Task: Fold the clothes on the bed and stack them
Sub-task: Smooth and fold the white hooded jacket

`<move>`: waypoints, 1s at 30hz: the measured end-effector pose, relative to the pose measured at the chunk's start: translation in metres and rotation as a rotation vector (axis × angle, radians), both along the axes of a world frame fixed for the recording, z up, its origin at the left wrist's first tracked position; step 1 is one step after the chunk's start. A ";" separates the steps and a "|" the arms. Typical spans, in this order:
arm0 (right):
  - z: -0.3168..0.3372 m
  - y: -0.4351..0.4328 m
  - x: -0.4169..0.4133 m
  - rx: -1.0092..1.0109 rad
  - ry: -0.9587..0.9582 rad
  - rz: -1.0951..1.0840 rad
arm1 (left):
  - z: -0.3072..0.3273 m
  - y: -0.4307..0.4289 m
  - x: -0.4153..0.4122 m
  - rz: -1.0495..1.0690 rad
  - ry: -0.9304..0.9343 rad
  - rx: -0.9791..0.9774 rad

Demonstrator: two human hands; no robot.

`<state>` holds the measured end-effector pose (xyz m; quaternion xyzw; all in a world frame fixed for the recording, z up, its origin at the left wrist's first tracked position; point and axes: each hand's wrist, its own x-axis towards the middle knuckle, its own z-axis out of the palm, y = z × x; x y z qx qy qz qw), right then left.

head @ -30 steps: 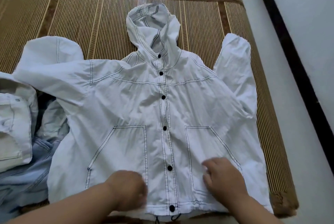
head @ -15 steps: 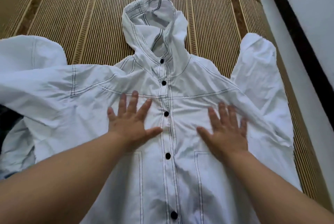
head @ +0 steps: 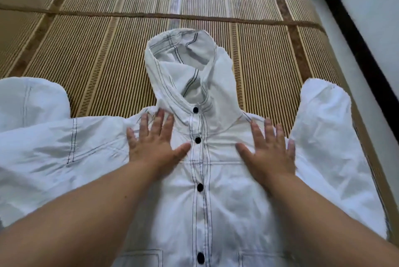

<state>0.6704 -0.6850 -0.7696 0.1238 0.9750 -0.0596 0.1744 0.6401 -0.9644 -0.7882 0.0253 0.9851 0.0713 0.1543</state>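
Before you, a white hooded jacket (head: 216,212) lies face up, spread across the woven mat (head: 86,61), its front closed by black buttons (head: 198,140) running from collar toward 6 o'clock. The hood (head: 187,68) points to 12 o'clock, slumped open, dark stitching lining its seams. The 9 o'clock sleeve (head: 32,115) spreads wide and doubles back on itself; the 3 o'clock sleeve (head: 323,126) bends upward. Pocket tops show near 6 o'clock, and the chest cloth is lightly wrinkled.

Striped woven mat (head: 86,61), brown bands crossing; pale strip (head: 354,77) along right edge, dark band (head: 360,51) beyond.
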 end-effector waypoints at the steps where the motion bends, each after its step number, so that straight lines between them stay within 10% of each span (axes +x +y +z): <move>1: 0.003 -0.003 0.003 -0.014 -0.023 0.007 | 0.003 0.001 0.004 0.001 0.012 0.029; 8: 0.065 -0.043 -0.101 -0.564 0.481 -0.299 | 0.059 0.008 -0.082 0.398 0.292 0.491; 14: 0.088 -0.097 -0.221 -0.474 0.203 -0.228 | 0.080 0.015 -0.198 0.819 0.029 0.732; 18: 0.085 -0.086 -0.245 -0.129 0.130 -0.055 | 0.081 0.000 -0.211 0.556 -0.003 0.297; 23: 0.099 -0.046 -0.253 -0.255 0.386 -0.173 | 0.087 -0.032 -0.227 0.309 0.297 -0.006; 30: 0.114 -0.032 -0.244 -0.412 0.691 -0.125 | 0.112 -0.023 -0.243 0.283 0.428 0.516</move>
